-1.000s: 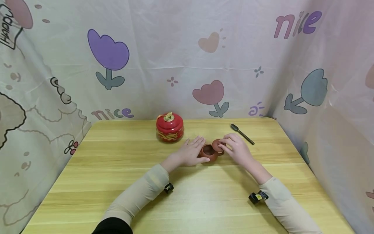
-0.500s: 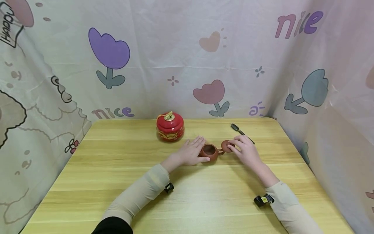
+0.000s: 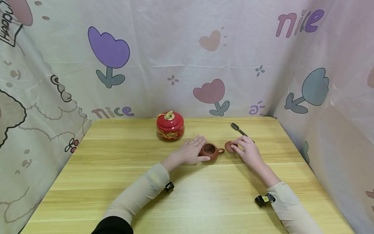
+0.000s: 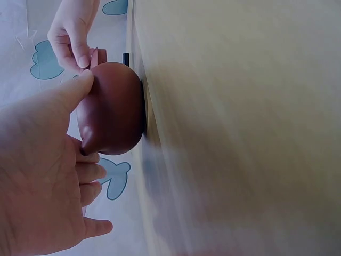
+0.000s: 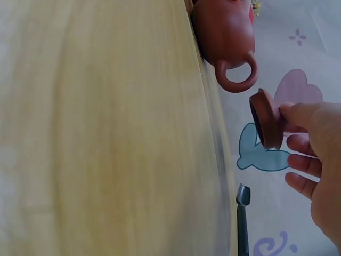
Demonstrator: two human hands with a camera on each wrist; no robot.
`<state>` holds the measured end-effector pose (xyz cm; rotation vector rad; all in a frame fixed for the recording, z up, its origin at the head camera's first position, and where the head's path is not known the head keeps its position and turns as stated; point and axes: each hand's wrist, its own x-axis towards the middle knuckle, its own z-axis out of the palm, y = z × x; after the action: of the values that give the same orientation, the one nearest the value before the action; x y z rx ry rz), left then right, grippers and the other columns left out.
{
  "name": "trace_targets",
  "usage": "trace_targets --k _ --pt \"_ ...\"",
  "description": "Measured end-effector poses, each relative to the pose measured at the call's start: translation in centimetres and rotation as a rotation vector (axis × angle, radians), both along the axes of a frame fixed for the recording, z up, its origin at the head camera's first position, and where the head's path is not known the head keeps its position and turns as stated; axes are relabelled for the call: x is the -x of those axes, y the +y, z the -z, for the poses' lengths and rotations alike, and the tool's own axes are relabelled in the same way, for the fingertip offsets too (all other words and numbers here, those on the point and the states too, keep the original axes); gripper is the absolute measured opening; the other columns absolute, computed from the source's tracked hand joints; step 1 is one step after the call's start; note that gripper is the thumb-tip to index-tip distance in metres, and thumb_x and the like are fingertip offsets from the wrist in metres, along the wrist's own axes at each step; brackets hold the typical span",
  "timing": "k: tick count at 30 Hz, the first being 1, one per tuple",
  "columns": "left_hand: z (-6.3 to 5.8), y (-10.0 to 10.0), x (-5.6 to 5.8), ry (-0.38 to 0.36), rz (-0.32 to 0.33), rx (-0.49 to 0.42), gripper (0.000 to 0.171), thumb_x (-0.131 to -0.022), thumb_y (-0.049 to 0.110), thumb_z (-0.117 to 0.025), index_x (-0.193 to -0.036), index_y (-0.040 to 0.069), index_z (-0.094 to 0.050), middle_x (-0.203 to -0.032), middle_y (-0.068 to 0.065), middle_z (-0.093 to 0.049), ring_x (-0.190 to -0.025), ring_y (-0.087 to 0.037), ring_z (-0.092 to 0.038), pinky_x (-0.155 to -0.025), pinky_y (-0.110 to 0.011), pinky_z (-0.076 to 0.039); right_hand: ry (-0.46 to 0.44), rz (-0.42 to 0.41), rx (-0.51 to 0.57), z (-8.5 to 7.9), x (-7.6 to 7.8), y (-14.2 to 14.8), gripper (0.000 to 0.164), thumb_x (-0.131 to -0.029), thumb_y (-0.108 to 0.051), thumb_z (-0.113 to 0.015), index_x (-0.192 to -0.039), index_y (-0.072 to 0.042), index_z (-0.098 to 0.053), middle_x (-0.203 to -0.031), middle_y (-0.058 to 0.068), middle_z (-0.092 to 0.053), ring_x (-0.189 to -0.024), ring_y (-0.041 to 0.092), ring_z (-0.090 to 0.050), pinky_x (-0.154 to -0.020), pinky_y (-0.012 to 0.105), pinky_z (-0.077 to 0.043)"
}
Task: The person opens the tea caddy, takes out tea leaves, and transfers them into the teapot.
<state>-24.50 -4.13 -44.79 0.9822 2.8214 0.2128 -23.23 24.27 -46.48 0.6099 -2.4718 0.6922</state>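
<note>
A small reddish-brown clay teapot (image 3: 209, 152) stands uncovered on the table, its dark inside visible and its loop handle toward the right. My left hand (image 3: 191, 151) holds its left side, thumb along the near side and fingers reaching behind. In the left wrist view the spout (image 4: 91, 143) of the teapot (image 4: 118, 109) points toward the left palm (image 4: 42, 170). Just right of the handle, my right hand (image 3: 248, 152) pinches the round lid (image 3: 230, 147) between thumb and fingers. The right wrist view shows the lid (image 5: 266, 120) tipped on edge in that view, apart from the teapot handle (image 5: 237, 80).
Behind the left hand stands a red lidded jar (image 3: 170, 126) with gold decoration. A dark, slim scoop (image 3: 238, 128) lies behind the right hand, partly covered by it. The wooden table (image 3: 204, 201) ends at a printed cloth backdrop (image 3: 163, 48).
My right hand has carried the lid rightward and away from the teapot's opening, past the handle. The left hand and the teapot have stayed in place.
</note>
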Motion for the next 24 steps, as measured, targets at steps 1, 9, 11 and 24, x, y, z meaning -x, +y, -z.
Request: trace_targets --k 1,9,11,24 --pt "-0.01 0.02 0.01 -0.001 -0.001 0.001 0.091 -0.094 0.069 -0.038 -0.156 0.007 -0.017 -0.164 -0.013 -0.015 -0.153 -0.027 -0.011 -0.121 -0.058 -0.017 -0.012 0.006 0.002 0.05 0.04 0.08 0.016 -0.081 -0.014 -0.078 -0.094 -0.005 -0.075 -0.096 0.01 -0.065 -0.093 0.027 -0.057 -0.083 0.044 -0.047" --pt "-0.27 0.09 0.02 -0.006 -0.004 -0.002 0.089 -0.094 0.068 -0.037 -0.157 0.007 -0.016 -0.164 -0.012 -0.014 -0.154 -0.027 -0.01 -0.121 -0.057 -0.016 -0.107 0.056 -0.044 0.0 0.16 0.45 0.016 -0.083 -0.015 -0.077 -0.095 -0.005 -0.076 -0.098 0.012 -0.065 -0.095 0.03 -0.056 -0.082 0.046 -0.048" --pt "-0.29 0.11 0.02 -0.011 -0.006 -0.002 0.089 -0.094 0.068 -0.037 -0.157 0.007 -0.016 -0.164 -0.012 -0.015 -0.154 -0.027 -0.01 -0.121 -0.057 -0.016 -0.135 0.068 -0.065 -0.04 0.13 0.51 0.015 -0.083 -0.016 -0.076 -0.094 -0.005 -0.076 -0.098 0.012 -0.064 -0.095 0.03 -0.056 -0.081 0.046 -0.048" --pt "-0.43 0.03 -0.13 -0.044 -0.007 -0.005 0.09 -0.094 0.067 -0.04 -0.157 0.007 -0.016 -0.164 -0.012 -0.014 -0.154 -0.026 -0.009 -0.121 -0.058 -0.016 -0.211 0.089 -0.149 0.02 -0.14 0.68 0.013 -0.086 -0.018 -0.074 -0.092 -0.007 -0.076 -0.095 0.011 -0.064 -0.093 0.03 -0.055 -0.079 0.047 -0.046"
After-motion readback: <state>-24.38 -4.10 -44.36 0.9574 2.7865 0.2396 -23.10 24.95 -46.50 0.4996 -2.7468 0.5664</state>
